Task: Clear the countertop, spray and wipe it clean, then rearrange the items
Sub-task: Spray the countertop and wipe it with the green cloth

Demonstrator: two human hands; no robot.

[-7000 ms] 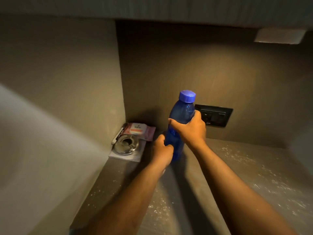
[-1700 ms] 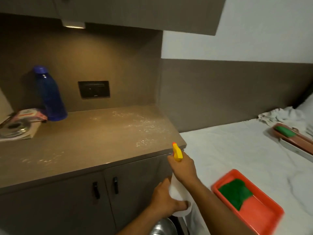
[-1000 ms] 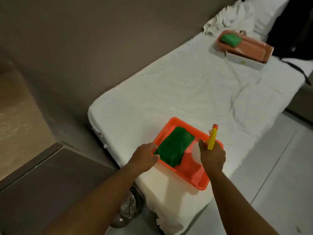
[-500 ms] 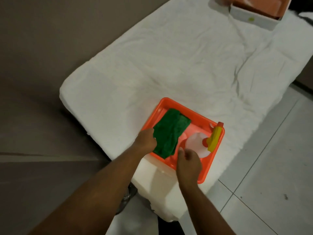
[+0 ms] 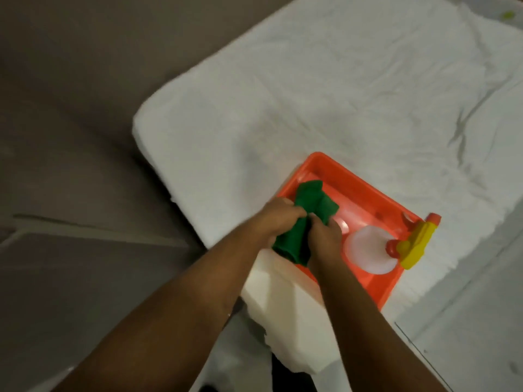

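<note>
A green cloth (image 5: 308, 205) is bunched and lifted over the near-left corner of an orange tray (image 5: 370, 190) on the white bed. My left hand (image 5: 276, 219) grips the cloth's left side and my right hand (image 5: 325, 236) grips it just beside, the two hands almost touching. A white spray bottle (image 5: 368, 250) with a yellow and red trigger head (image 5: 416, 244) lies on its side in the tray's right part, its head resting over the rim.
The white sheeted mattress (image 5: 325, 89) fills the upper right, its near corner under the tray. A brown wall and cabinet front (image 5: 70, 165) take up the left. Pale tiled floor (image 5: 467, 335) lies at the lower right.
My right hand left the spray bottle lying in the tray and joined my left hand on the green cloth, which is now bunched and raised from the tray.
</note>
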